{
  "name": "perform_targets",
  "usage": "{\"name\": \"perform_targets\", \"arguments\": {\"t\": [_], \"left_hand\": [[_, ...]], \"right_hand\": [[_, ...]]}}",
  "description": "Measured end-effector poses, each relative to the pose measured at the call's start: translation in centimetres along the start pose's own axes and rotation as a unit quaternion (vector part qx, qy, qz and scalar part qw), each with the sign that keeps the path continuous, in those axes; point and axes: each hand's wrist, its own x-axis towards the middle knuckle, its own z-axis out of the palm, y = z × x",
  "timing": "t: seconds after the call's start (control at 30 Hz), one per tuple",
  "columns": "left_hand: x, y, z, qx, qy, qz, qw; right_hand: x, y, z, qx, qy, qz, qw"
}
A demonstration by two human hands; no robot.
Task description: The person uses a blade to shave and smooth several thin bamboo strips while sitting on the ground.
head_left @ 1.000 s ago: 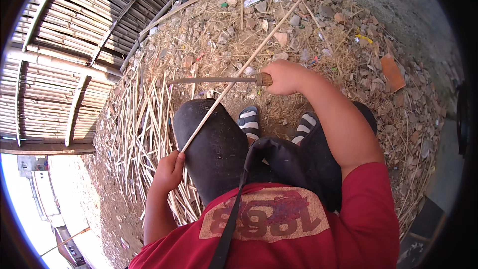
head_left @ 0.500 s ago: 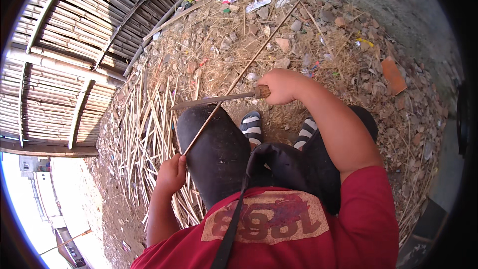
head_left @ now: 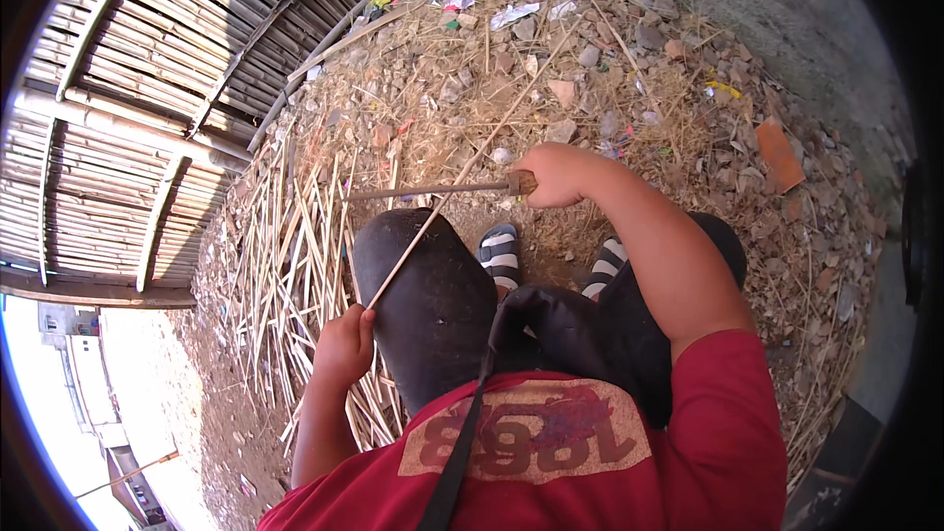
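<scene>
My left hand (head_left: 342, 345) is closed around the near end of a long thin bamboo strip (head_left: 405, 258), just left of my left knee. The strip slants up and away to the right over that knee, its far part reaching above the littered ground. My right hand (head_left: 562, 175) grips the wooden handle of a long narrow knife (head_left: 408, 192). Its blade points left and crosses the strip just beyond the knee, looking thin and nearly edge-on. Whether the blade presses into the strip is hard to see.
Many pale split bamboo strips (head_left: 295, 265) lie heaped on the ground to the left. A slatted bamboo wall (head_left: 128, 128) rises at the upper left. Stones, dry straw and plastic scraps cover the ground ahead, with a brick piece (head_left: 779, 154) at the right near a rough wall (head_left: 787, 10).
The knife has turned so its blade looks thinner, and its tip has risen slightly. The strip's far end has shifted nearer, and its surface looks paler. Both hands keep their grip.
</scene>
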Motion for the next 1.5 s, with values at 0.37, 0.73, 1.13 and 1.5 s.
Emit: {"name": "perform_targets", "arguments": {"t": [0.37,0.73,1.13,1.5], "left_hand": [[0.1,0.8,-0.3,-0.009,0.008,0.005,1.000],[0.2,1.5,-0.6,-0.019,0.007,-0.001,1.000],[0.2,-0.1,0.8,-0.006,0.038,0.025,0.999],[0.2,0.0,1.6,0.000,0.051,0.007,0.999]], "right_hand": [[-1.1,-3.4,0.3,-0.032,-0.011,-0.039,0.999],[0.1,4.4,0.1,0.095,0.071,0.080,0.990],[0.5,2.4,0.2,0.113,0.030,0.013,0.993],[1.6,3.6,2.4,0.053,-0.020,-0.009,0.998]]}}
